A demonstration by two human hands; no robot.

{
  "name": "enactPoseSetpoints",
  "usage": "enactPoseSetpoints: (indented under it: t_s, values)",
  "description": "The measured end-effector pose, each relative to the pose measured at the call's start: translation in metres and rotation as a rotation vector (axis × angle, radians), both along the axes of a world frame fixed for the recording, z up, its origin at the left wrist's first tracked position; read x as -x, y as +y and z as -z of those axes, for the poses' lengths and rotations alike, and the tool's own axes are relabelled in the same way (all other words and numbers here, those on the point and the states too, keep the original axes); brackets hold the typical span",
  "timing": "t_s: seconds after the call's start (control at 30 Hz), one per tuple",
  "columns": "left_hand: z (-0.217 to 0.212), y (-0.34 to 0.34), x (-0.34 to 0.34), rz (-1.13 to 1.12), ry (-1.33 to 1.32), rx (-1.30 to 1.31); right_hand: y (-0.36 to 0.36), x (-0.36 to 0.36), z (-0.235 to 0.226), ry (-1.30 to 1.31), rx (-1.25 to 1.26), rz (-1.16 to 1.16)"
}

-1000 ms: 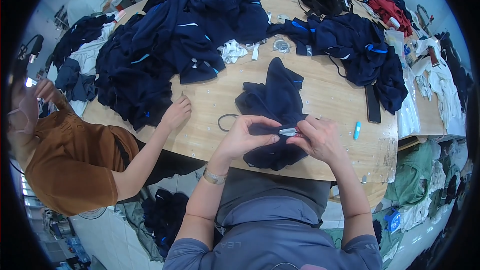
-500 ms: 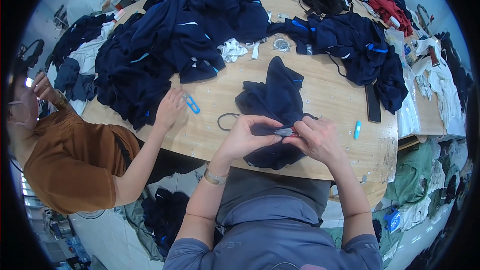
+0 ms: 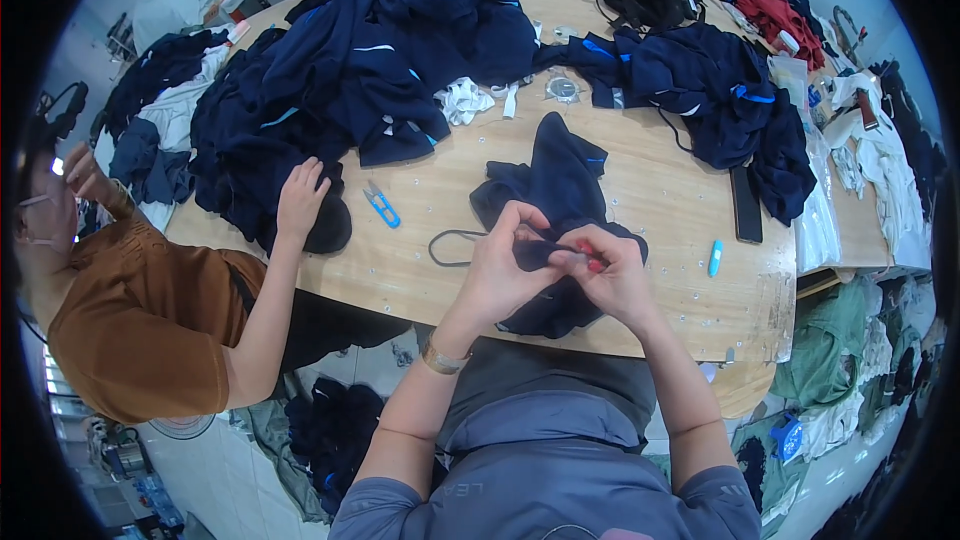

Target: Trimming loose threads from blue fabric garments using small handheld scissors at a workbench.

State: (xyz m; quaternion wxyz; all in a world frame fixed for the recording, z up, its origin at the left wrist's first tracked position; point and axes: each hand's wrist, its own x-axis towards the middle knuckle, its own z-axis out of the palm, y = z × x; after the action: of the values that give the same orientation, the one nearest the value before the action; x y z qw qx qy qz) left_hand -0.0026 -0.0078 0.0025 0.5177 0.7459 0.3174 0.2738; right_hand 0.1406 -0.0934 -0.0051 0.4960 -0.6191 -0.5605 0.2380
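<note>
A navy garment [image 3: 562, 180] with a small blue trim lies bunched on the table in front of me. My left hand [image 3: 508, 265] is closed on an edge of it, thumb and fingers pinching the cloth. Close beside it, my right hand [image 3: 612, 275] has red-handled thread snips [image 3: 592, 258] tucked in its fingers, their blades mostly hidden. Its thumb and forefinger also meet at the cloth near my left fingertips; what they pinch there is too small to tell. A dark cord loop [image 3: 432, 248] sticks out left of my left hand.
Blue thread snips [image 3: 381, 206] lie left of the garment. A navy clothing pile [image 3: 330, 70] fills the far left, where a co-worker's hand [image 3: 303, 202] rests. More navy garments [image 3: 715, 80], a phone [image 3: 745, 206] and a light-blue pen-like object [image 3: 715, 259] are at right.
My right hand has turned and the snips' blades, visible between my hands before, are now mostly covered. The co-worker's hand has moved left from the blue snips onto the pile.
</note>
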Motion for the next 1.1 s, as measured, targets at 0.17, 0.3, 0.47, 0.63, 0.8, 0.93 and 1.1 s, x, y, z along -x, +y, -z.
enactPoseSetpoints:
  t_s: [0.17, 0.3, 0.47, 0.63, 0.8, 0.93, 1.1]
  values:
    - [0.005, 0.006, 0.007, 0.157, -0.071, 0.055, -0.003, -0.01, 0.015, 0.259, -0.11, 0.143]
    - [0.025, 0.001, 0.006, 0.185, -0.113, 0.18, -0.009, -0.016, 0.027, 0.306, -0.096, 0.146]
    - [0.022, -0.009, 0.002, -0.002, -0.11, -0.05, -0.006, -0.016, 0.024, 0.272, -0.035, 0.166]
    - [0.013, -0.008, 0.005, -0.011, -0.114, -0.035, -0.007, -0.007, -0.008, 0.089, -0.064, 0.137]
    - [0.011, -0.007, 0.004, -0.003, -0.13, -0.127, -0.003, -0.006, -0.008, -0.142, -0.044, 0.125]
    - [0.01, -0.009, 0.005, 0.061, -0.201, -0.046, -0.003, -0.007, -0.008, 0.049, -0.009, 0.083]
    - [0.006, -0.011, 0.003, 0.024, -0.211, 0.215, -0.002, -0.008, -0.008, 0.282, 0.074, 0.06]
